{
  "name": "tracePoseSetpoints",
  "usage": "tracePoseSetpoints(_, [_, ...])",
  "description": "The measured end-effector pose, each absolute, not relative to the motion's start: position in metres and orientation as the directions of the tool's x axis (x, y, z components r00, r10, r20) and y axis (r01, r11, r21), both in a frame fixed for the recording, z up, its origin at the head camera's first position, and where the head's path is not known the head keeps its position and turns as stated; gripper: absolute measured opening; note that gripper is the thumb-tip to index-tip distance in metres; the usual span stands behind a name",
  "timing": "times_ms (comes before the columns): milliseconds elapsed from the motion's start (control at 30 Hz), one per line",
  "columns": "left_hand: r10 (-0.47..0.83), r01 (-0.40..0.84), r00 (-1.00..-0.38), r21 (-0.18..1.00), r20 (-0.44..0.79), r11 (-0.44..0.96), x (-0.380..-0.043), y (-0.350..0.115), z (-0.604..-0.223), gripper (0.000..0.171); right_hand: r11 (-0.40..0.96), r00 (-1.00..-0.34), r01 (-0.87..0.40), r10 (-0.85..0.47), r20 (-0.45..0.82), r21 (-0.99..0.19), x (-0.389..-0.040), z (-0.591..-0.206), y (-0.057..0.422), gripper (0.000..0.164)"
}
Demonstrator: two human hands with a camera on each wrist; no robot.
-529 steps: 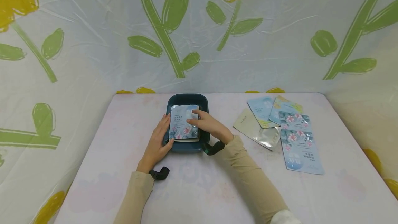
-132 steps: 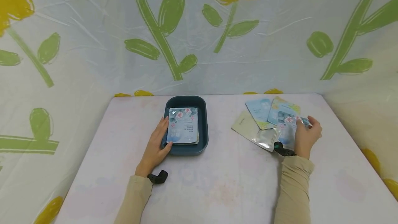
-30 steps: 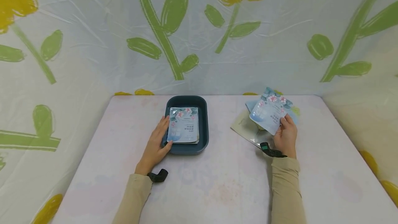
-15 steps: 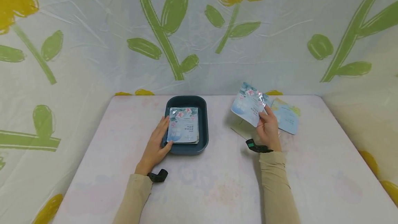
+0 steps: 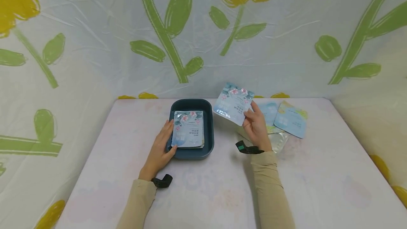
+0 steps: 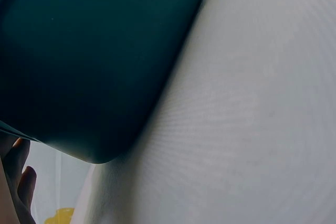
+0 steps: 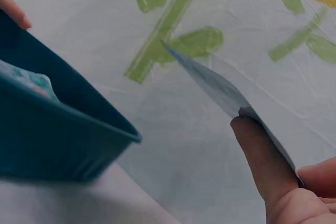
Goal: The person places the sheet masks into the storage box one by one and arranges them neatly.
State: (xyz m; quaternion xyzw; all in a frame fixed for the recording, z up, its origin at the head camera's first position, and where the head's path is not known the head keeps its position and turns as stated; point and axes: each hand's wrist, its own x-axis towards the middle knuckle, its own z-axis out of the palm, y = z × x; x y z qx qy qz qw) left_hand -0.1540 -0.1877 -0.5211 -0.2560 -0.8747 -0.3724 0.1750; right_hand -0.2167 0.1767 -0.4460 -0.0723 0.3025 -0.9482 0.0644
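A dark blue-green tray [image 5: 208,140] stands near the table's back edge, with a small stack of sheet mask packets [image 5: 188,130] lying flat inside, a floral blue one on top. My left hand [image 5: 159,147] rests along its left side with straight fingers. Between thumb and fingers, my right hand [image 5: 257,126] pinches a floral sheet mask packet [image 5: 233,103] by its lower right side, in the air right of the tray. The right wrist view shows this packet [image 7: 215,85] edge-on, apart from the tray [image 7: 58,135]. The tray's outer wall [image 6: 105,66] fills much of the left wrist view.
Behind and right of my right hand lie a blue packet [image 5: 269,110], a blue-yellow packet [image 5: 290,119] and a silvery packet [image 5: 279,140], overlapping and partly hidden. A flower-printed sheet [image 5: 241,70] hangs behind the pale table [image 5: 203,197].
The floral packet was lifted off the right-hand pile by my right hand and carried left towards the tray. Another floral packet from there now tops the stack. My left hand has stayed at the tray.
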Motion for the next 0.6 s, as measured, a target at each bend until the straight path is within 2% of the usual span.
tracePoseSetpoints(600, [0.319,0.581,-0.806,0.562,0.499,0.589,-0.154,-0.188,-0.519,0.078,-0.735,-0.965,0.159,-0.258,0.055,-0.66,-0.213,-0.436,0.122,0.068])
